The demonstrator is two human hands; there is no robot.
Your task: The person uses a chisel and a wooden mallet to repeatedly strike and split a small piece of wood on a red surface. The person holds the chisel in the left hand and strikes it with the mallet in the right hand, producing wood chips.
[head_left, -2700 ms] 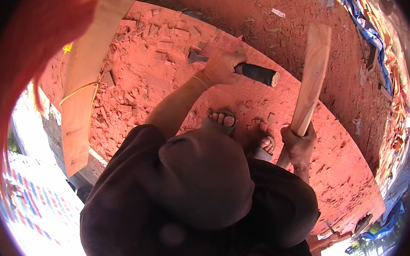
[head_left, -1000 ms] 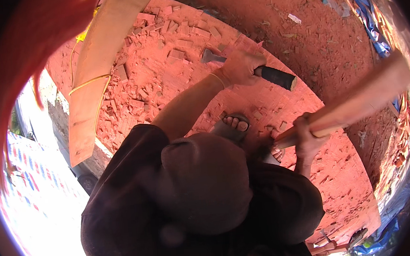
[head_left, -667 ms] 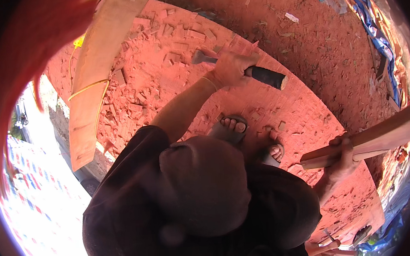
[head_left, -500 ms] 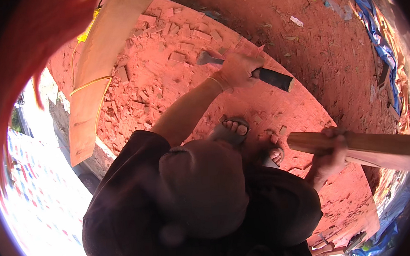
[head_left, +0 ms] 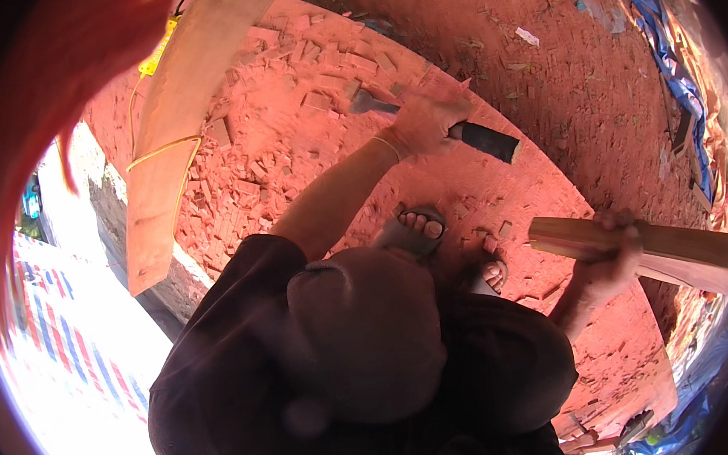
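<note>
My left hand [head_left: 429, 124] is closed around a chisel with a black handle [head_left: 490, 142]. Its flat metal blade [head_left: 371, 103] points to the left, close above the reddish wooden surface [head_left: 455, 186]. At the right, my right hand [head_left: 611, 264] grips a thick, squared piece of wood [head_left: 682, 247] from below, with fingers curled over its top. One end of that wood faces my feet, and the other runs out toward the right rim. The chisel and the wood are apart.
Wood chips [head_left: 245, 185] litter the surface on the left and far side. My sandalled feet [head_left: 419, 223] rest on it. A long plank [head_left: 176, 122] with a yellow cord [head_left: 161, 151] stands at the left. Blue sheeting [head_left: 667, 58] lies along the far right.
My right hand and the piece of wood have shifted a little to the right and away from my feet. My left hand with the chisel stays nearly in place.
</note>
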